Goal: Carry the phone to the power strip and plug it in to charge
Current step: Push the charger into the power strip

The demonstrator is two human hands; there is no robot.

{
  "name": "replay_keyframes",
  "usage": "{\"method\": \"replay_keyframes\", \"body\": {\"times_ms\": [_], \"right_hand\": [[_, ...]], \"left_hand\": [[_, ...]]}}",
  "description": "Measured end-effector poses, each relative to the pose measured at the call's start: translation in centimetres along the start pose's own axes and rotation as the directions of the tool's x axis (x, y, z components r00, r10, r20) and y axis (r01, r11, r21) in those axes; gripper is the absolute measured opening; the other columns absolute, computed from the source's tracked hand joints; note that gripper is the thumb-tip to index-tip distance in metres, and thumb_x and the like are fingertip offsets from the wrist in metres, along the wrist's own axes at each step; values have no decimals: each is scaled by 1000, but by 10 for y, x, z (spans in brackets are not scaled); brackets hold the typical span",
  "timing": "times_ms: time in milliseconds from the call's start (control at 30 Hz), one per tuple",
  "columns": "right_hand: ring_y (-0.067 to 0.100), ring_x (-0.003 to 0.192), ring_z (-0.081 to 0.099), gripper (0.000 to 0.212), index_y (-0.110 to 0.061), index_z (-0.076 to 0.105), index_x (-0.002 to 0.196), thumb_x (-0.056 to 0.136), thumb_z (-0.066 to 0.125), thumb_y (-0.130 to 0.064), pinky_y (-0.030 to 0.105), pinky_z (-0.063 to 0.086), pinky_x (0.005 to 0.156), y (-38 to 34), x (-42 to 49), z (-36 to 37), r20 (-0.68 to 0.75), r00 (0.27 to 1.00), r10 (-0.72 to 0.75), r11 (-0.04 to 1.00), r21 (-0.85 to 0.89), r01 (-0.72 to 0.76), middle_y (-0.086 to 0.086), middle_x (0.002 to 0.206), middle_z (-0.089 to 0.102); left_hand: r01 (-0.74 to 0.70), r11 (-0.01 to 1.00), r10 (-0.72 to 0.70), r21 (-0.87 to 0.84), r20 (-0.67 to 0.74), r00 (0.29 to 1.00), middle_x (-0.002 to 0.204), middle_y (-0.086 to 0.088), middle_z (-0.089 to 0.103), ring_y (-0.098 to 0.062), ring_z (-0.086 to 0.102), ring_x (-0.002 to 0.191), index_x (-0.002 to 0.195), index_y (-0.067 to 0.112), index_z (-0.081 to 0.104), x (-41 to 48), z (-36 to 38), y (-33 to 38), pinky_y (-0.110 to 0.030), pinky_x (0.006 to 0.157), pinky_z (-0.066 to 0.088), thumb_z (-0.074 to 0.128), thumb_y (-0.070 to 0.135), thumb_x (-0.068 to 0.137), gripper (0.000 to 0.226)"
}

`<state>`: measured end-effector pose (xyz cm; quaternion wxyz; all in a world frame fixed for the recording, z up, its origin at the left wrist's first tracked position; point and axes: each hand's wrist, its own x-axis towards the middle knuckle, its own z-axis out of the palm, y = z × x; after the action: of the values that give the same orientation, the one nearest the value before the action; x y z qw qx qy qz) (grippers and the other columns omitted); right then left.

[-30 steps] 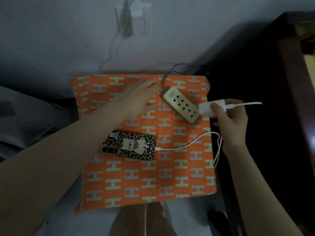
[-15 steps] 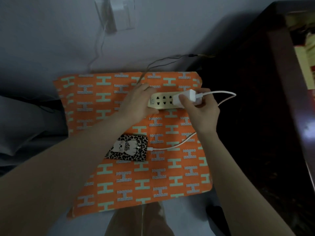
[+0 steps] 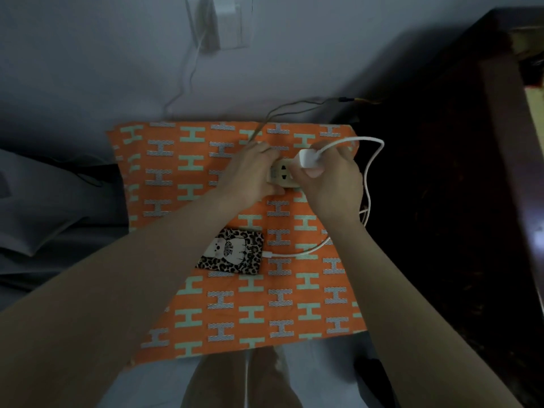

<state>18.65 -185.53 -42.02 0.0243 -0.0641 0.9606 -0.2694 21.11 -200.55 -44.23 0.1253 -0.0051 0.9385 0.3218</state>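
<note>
A phone (image 3: 235, 253) in a leopard-print case lies on an orange patterned cloth (image 3: 223, 319), partly hidden under my left forearm. A white cable (image 3: 306, 251) runs from its right end, loops off the cloth's right edge and reaches a white charger plug (image 3: 307, 158). My right hand (image 3: 329, 178) is shut on that plug and presses it onto the beige power strip (image 3: 281, 175). My left hand (image 3: 250, 172) grips the strip's left end and holds it down. Most of the strip is covered by both hands.
The strip's dark cord (image 3: 294, 108) runs back to the wall. A wall socket (image 3: 220, 22) with a thin wire hangs above. Dark wooden furniture (image 3: 485, 142) stands to the right. Grey bedding (image 3: 38, 207) lies on the left. My legs (image 3: 244, 381) show below the cloth.
My left hand closed on the strip and turned it roughly level. My right hand carried the white plug left onto the strip's sockets. The phone stayed on the cloth.
</note>
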Motion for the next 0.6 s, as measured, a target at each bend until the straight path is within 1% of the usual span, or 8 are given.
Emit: {"method": "replay_keyframes", "body": {"times_ms": [100, 233, 300, 433, 533, 600], "right_hand": [[23, 85, 60, 38, -13, 65, 101, 75, 71, -40, 34, 50, 67, -2, 0, 4, -11, 1000, 17, 1000, -14, -17, 7, 102, 63], [26, 85, 60, 33, -12, 68, 99, 74, 73, -34, 34, 49, 68, -3, -5, 9, -41, 999, 12, 1000, -5, -12, 9, 96, 65], [27, 85, 61, 33, -13, 68, 99, 73, 74, -33, 36, 50, 68, -4, -5, 11, -47, 999, 18, 1000, 1, -18, 9, 95, 65], [28, 88, 60, 37, -14, 66, 104, 74, 74, -34, 41, 52, 70, -3, -10, 16, -67, 998, 22, 1000, 14, -21, 9, 97, 65], [29, 87, 60, 37, -9, 66, 100, 74, 74, -34, 45, 52, 72, -1, -12, 17, -86, 996, 7, 999, 46, -3, 10, 97, 63], [29, 87, 59, 38, -7, 65, 97, 73, 75, -35, 44, 52, 72, -1, -12, 15, -78, 997, 4, 998, 59, 1, 11, 97, 63]], "left_hand": [[-9, 997, 10, 71, -18, 1000, 106, -9, 63, -28, 55, 105, 109, 8, 62, 0, 4, -1, -44, 96, 43, 79, 39, 63, 57], [-14, 997, 16, 69, -26, 1000, 103, -9, 62, -28, 55, 101, 106, 7, 63, 0, 4, -2, -44, 90, 45, 79, 38, 63, 56], [-19, 997, 21, 75, -28, 999, 103, -9, 62, -27, 55, 102, 106, 7, 63, 0, 4, -2, -42, 89, 46, 79, 39, 63, 55], [-19, 997, 23, 80, -43, 999, 105, -8, 61, -27, 54, 104, 106, 8, 62, -1, 6, -2, -43, 91, 45, 79, 37, 63, 54], [-24, 996, 30, 89, -58, 998, 105, -8, 61, -26, 53, 103, 104, 9, 62, -1, 9, -5, -42, 91, 44, 78, 37, 64, 51], [-36, 993, 42, 109, -52, 998, 109, -8, 61, -26, 53, 106, 109, 8, 61, -3, 10, -4, -42, 92, 44, 77, 37, 66, 54]]}}
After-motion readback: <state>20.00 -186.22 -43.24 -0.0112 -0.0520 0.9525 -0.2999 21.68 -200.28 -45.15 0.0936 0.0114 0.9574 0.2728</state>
